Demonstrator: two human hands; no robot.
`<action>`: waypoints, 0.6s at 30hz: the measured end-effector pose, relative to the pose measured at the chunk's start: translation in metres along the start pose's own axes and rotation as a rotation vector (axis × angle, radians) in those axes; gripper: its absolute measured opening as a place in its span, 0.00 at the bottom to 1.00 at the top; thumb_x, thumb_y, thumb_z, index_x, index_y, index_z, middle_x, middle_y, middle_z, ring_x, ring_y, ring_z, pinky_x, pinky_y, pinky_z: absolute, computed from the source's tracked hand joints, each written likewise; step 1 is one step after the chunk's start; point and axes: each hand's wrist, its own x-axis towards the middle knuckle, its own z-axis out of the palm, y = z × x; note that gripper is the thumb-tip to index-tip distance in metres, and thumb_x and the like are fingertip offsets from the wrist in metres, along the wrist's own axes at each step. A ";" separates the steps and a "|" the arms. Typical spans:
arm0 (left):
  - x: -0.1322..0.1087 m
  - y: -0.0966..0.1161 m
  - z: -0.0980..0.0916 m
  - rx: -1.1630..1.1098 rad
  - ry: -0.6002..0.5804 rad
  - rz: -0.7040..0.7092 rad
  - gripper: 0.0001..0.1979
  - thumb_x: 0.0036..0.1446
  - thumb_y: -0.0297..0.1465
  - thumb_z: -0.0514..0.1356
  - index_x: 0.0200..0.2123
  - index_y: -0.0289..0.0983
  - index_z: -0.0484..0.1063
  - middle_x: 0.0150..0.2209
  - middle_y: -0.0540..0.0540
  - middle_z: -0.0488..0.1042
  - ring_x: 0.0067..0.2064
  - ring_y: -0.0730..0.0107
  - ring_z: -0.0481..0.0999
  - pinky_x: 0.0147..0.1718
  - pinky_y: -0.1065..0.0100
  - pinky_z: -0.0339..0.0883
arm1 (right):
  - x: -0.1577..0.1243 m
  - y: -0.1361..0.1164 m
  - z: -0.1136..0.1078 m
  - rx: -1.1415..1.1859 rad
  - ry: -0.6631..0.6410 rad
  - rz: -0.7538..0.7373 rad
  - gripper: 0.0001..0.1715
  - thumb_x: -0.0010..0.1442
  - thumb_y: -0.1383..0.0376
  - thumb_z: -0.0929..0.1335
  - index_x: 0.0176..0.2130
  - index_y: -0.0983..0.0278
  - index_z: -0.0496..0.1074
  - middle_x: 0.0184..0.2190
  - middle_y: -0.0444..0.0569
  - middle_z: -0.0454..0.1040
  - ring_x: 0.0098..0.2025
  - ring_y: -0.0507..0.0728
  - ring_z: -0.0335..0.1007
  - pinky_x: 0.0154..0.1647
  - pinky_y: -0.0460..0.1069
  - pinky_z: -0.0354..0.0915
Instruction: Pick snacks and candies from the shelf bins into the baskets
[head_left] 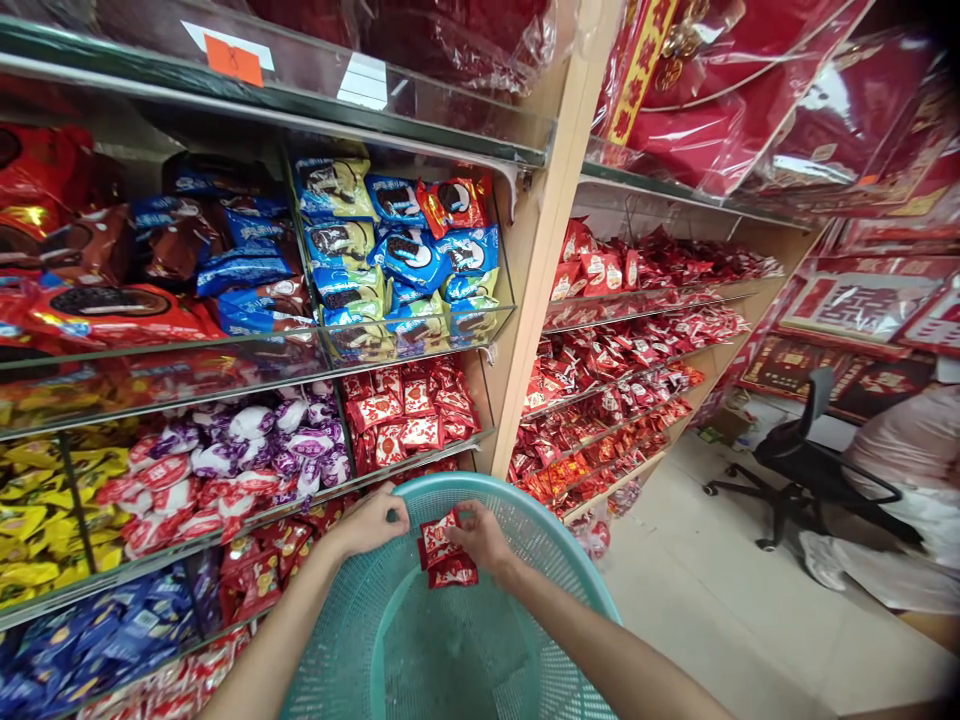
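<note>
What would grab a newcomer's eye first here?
Probably the large teal mesh basket at bottom centre, with the right hand holding small red-and-white packets over it. The blue cookie packs above and left of the basket would likely come next.

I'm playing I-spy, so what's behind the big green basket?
Behind the green basket are shelved red packets and a wooden post. The basket covers the post's bottom and whatever sits lower there.
</note>
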 end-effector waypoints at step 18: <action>0.001 0.000 0.002 -0.010 0.013 -0.020 0.08 0.46 0.35 0.58 0.27 0.39 0.74 0.36 0.50 0.67 0.39 0.68 0.68 0.42 0.68 0.62 | -0.026 -0.023 -0.012 -0.546 0.253 -0.274 0.12 0.49 0.59 0.70 0.33 0.60 0.66 0.29 0.48 0.69 0.35 0.60 0.66 0.38 0.52 0.60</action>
